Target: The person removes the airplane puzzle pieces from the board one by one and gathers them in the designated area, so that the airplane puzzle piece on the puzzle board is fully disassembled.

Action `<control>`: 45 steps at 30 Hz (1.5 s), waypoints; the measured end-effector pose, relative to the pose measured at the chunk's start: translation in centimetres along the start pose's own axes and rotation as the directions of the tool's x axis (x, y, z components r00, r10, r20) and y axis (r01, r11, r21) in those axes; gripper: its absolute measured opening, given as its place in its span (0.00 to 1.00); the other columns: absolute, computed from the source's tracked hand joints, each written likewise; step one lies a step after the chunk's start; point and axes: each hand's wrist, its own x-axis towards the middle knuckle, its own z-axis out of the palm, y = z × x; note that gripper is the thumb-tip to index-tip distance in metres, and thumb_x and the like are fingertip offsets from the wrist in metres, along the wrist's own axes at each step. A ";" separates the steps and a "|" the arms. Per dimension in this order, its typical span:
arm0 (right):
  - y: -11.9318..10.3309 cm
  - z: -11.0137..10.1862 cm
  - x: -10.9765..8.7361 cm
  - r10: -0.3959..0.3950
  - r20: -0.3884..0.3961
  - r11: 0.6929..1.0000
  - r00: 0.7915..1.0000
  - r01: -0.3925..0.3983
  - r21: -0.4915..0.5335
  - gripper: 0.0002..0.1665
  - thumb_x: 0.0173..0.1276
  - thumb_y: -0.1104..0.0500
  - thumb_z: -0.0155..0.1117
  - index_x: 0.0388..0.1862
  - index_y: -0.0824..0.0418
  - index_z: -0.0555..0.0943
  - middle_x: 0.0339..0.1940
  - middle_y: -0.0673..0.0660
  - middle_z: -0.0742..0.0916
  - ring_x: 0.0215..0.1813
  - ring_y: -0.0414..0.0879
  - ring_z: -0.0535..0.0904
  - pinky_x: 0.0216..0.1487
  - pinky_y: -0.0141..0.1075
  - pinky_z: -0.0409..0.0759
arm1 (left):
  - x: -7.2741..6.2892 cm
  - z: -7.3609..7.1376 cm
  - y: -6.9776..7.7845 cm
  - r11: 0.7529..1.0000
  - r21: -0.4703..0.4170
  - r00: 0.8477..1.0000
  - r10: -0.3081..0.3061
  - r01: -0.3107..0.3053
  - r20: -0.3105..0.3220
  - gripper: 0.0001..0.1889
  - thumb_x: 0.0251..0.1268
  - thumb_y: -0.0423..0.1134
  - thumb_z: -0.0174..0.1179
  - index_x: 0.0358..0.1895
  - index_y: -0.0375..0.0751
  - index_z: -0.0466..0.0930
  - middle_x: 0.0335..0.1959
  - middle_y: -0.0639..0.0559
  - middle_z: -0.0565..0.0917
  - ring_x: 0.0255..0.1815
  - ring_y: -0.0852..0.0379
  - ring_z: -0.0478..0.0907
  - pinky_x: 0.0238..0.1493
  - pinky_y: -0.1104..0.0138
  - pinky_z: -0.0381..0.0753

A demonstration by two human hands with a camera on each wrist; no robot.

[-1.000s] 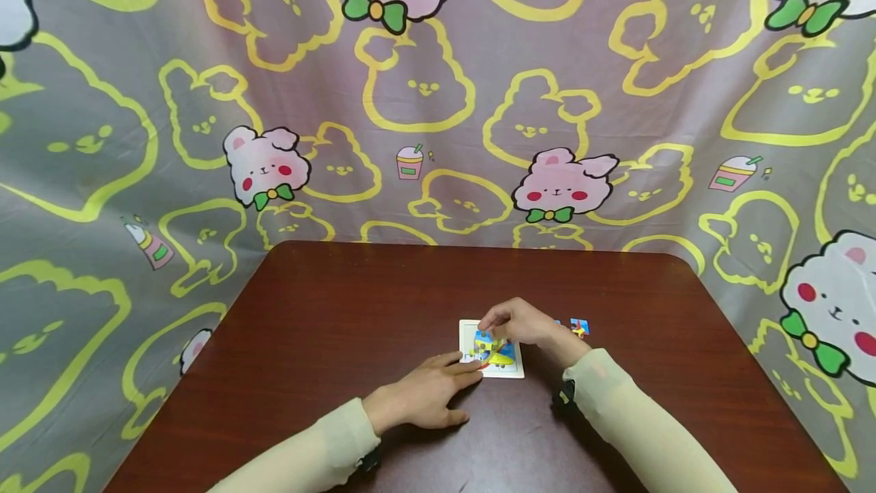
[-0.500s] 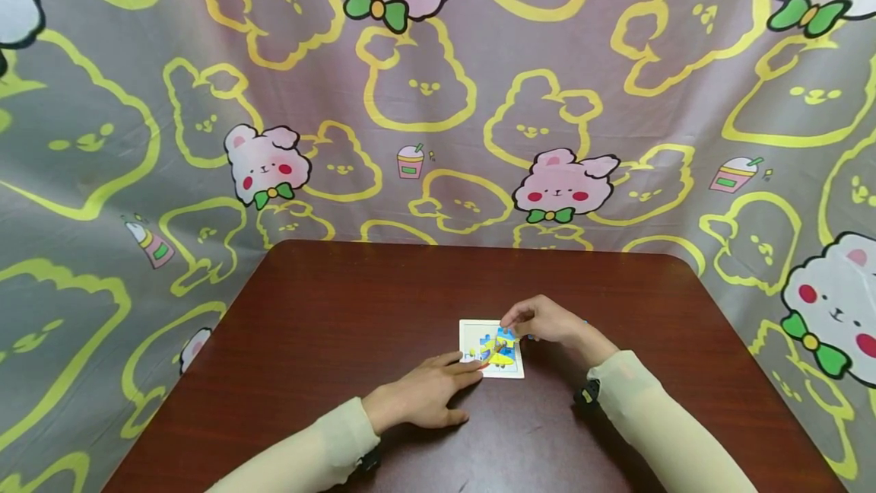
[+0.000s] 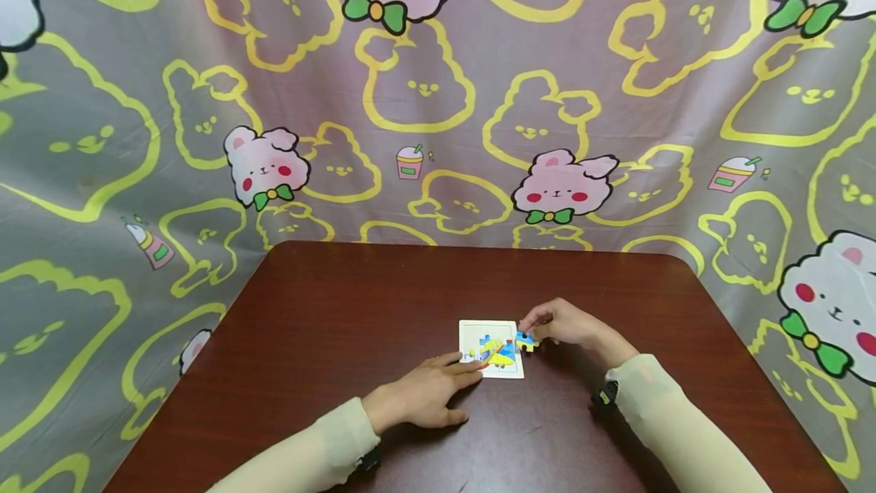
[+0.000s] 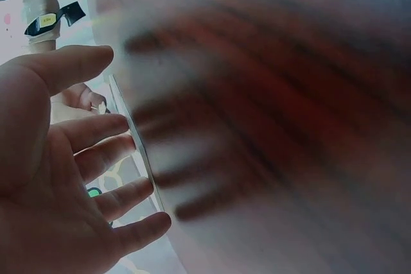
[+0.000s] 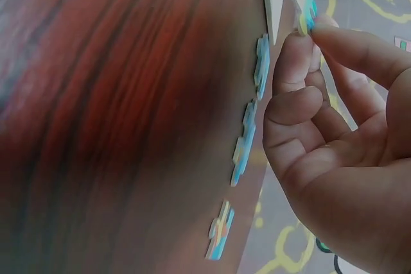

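Note:
A small square jigsaw puzzle board (image 3: 472, 330) with a white border lies on the table, partly filled with a yellow airplane picture (image 3: 503, 360). My left hand (image 3: 427, 392) rests with its fingers extended over the board's lower left corner; in the left wrist view those fingers (image 4: 131, 197) are spread along its edge. Between thumb and fingertips my right hand (image 3: 564, 322) pinches a blue and yellow puzzle piece (image 3: 525, 341), which overlaps the board's right edge in the head view. The right wrist view shows this pinched piece (image 5: 304, 1) tilted, above the board's corner (image 5: 272, 11).
Loose puzzle pieces lie in a row on the brown wooden table (image 3: 342, 303): one piece (image 5: 262, 65) close to the board, another piece (image 5: 244, 145) beyond it, and a third piece (image 5: 220, 230) farther off. A patterned cloth (image 3: 438, 151) hangs around the table.
My right hand has moved to the right from over the board to its right edge, carrying the puzzle piece along. The left hand has stayed in place.

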 end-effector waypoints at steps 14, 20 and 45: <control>1.0 -0.4 -0.6 0.006 0.004 1.000 1.000 -0.006 -0.011 0.10 0.60 0.67 0.67 0.41 0.63 0.88 0.33 0.57 0.88 0.25 0.42 0.72 0.20 0.29 0.66 | 0.0 -0.1 0.0 1.000 0.009 1.000 0.006 -0.006 -0.008 0.35 0.64 0.55 0.63 0.73 0.49 0.69 0.76 0.59 0.67 0.77 0.45 0.64 0.75 0.55 0.66; 1.2 -0.1 -0.7 -0.028 0.021 0.999 0.999 0.029 -0.031 0.08 0.61 0.68 0.67 0.40 0.65 0.88 0.37 0.60 0.90 0.30 0.41 0.78 0.28 0.32 0.76 | 0.0 -0.2 0.1 1.000 0.008 1.000 0.012 -0.012 -0.002 0.35 0.64 0.55 0.62 0.73 0.49 0.69 0.77 0.59 0.67 0.77 0.45 0.63 0.76 0.55 0.65; 0.1 0.5 0.2 -0.009 -0.024 1.000 1.000 0.008 -0.023 0.08 0.63 0.68 0.66 0.40 0.65 0.87 0.37 0.57 0.90 0.36 0.42 0.80 0.36 0.35 0.79 | 0.0 -0.3 0.1 1.000 -0.010 1.000 -0.004 0.004 0.010 0.35 0.65 0.55 0.62 0.73 0.49 0.68 0.77 0.59 0.66 0.77 0.45 0.64 0.76 0.55 0.66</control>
